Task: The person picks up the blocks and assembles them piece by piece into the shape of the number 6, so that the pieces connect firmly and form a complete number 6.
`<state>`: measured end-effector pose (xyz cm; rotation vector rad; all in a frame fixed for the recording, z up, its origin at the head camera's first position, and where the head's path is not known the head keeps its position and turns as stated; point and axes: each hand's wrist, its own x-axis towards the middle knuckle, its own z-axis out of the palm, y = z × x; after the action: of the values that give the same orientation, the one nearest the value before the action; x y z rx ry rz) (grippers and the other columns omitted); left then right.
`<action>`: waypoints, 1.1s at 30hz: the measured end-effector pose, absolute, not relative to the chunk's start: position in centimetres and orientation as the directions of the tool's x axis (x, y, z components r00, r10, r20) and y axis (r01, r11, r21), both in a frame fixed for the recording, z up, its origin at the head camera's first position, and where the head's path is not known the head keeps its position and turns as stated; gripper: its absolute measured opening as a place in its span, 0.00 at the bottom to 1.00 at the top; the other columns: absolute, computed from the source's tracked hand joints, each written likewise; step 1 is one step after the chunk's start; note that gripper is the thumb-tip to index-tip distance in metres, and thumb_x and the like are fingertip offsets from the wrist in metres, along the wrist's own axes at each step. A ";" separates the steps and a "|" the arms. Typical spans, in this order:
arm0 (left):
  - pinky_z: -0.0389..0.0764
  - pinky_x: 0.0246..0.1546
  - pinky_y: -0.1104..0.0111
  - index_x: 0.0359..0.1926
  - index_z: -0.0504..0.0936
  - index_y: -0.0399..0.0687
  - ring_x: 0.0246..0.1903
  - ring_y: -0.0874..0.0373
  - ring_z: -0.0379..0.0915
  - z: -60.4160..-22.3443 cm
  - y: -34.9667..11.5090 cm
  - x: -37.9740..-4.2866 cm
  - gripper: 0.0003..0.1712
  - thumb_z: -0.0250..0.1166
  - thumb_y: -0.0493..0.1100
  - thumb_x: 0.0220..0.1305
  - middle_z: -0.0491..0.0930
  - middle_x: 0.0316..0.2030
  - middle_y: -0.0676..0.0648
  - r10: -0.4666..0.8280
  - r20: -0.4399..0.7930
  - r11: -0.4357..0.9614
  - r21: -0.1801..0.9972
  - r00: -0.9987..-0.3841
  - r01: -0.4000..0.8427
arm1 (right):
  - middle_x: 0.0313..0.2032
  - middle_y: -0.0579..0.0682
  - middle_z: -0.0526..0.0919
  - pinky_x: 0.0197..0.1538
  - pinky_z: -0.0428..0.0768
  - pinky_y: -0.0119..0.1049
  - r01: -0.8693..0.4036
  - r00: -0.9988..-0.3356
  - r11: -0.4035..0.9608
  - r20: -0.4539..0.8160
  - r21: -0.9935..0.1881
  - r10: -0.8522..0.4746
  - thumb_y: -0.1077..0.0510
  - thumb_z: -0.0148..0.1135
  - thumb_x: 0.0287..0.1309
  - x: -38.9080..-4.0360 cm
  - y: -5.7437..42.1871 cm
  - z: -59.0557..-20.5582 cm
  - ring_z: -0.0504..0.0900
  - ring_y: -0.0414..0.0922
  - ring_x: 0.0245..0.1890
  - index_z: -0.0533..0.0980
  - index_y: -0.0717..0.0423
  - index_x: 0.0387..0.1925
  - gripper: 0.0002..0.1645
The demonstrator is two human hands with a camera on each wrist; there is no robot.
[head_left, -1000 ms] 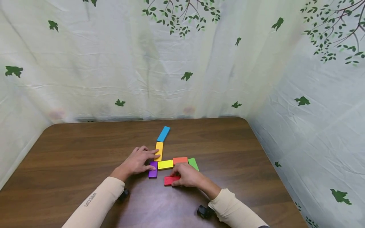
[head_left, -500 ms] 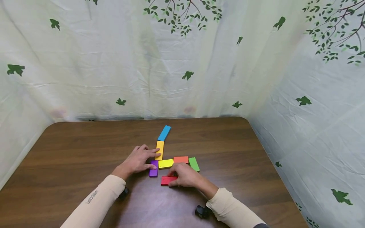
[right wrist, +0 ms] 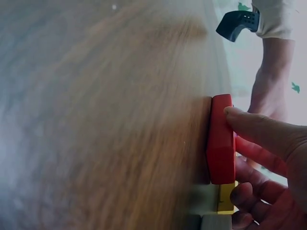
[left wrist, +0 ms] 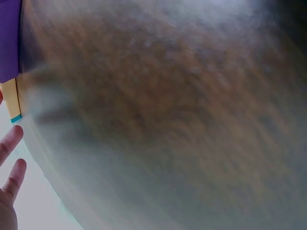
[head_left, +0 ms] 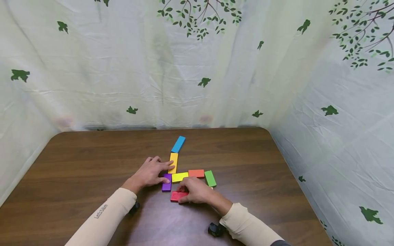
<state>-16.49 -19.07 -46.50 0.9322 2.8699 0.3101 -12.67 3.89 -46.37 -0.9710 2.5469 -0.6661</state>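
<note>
In the head view my right hand (head_left: 197, 191) pinches a red block (head_left: 176, 196) lying on the table, thumb on its near side. The right wrist view shows the thumb against the red block (right wrist: 221, 143), with fingers behind it. My left hand (head_left: 149, 173) lies with its fingers on a yellow-orange block (head_left: 174, 159) and its thumb on a purple block (head_left: 166, 186). A bright yellow block (head_left: 180, 177) sits between the purple block and an orange-red block (head_left: 196, 173). A green block (head_left: 210, 178) stands slanted at the right end.
A blue block (head_left: 178, 144) lies tilted at the far end of the yellow-orange one. Beside the red block in the right wrist view is a pale block (right wrist: 217, 221), mostly hidden by my hand in the head view. A patterned curtain (head_left: 184, 85) hangs behind the table (head_left: 92, 164).
The red block has slid left along the table with my right hand, closer to the purple block. My left hand stays in place on its blocks.
</note>
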 end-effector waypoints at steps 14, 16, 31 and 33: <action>0.62 0.50 0.53 0.63 0.76 0.56 0.44 0.55 0.63 -46.4 -19.0 -16.6 0.37 0.70 0.61 0.52 0.70 0.65 0.50 0.588 -0.044 0.794 0.221 -0.808 0.566 | 0.21 0.35 0.74 0.29 0.68 0.25 -0.513 -0.729 0.660 -0.129 -0.549 -0.673 0.47 0.77 0.45 -12.1 2.5 -46.4 0.69 0.32 0.24 0.83 0.48 0.34 0.16; 0.62 0.50 0.53 0.63 0.75 0.56 0.44 0.55 0.63 -46.4 -19.0 -16.5 0.37 0.70 0.60 0.52 0.70 0.65 0.51 0.589 -0.044 0.793 0.224 -0.807 0.566 | 0.21 0.35 0.74 0.28 0.68 0.25 -0.507 -0.728 0.656 -0.129 -0.560 -0.673 0.48 0.77 0.45 -12.0 2.2 -46.4 0.69 0.32 0.23 0.83 0.49 0.33 0.15; 0.62 0.49 0.53 0.63 0.76 0.56 0.43 0.55 0.64 -46.4 -19.2 -16.5 0.37 0.70 0.60 0.53 0.71 0.64 0.51 0.603 -0.024 0.780 0.229 -0.798 0.582 | 0.20 0.34 0.75 0.26 0.69 0.25 -0.467 -0.753 0.673 -0.141 -0.573 -0.642 0.48 0.77 0.45 -11.2 1.4 -46.5 0.71 0.31 0.21 0.80 0.51 0.35 0.18; 0.62 0.49 0.53 0.63 0.76 0.55 0.43 0.55 0.64 -46.3 -19.1 -16.5 0.36 0.70 0.59 0.53 0.71 0.64 0.51 0.607 -0.018 0.775 0.233 -0.794 0.587 | 0.20 0.34 0.74 0.26 0.68 0.25 -0.484 -0.752 0.675 -0.130 -0.556 -0.646 0.47 0.76 0.46 -11.1 1.3 -46.6 0.70 0.31 0.22 0.80 0.51 0.38 0.19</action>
<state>-16.50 -19.13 -46.34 0.9690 2.8724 0.3305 -11.09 1.32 -46.57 -0.8963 2.5744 -0.7227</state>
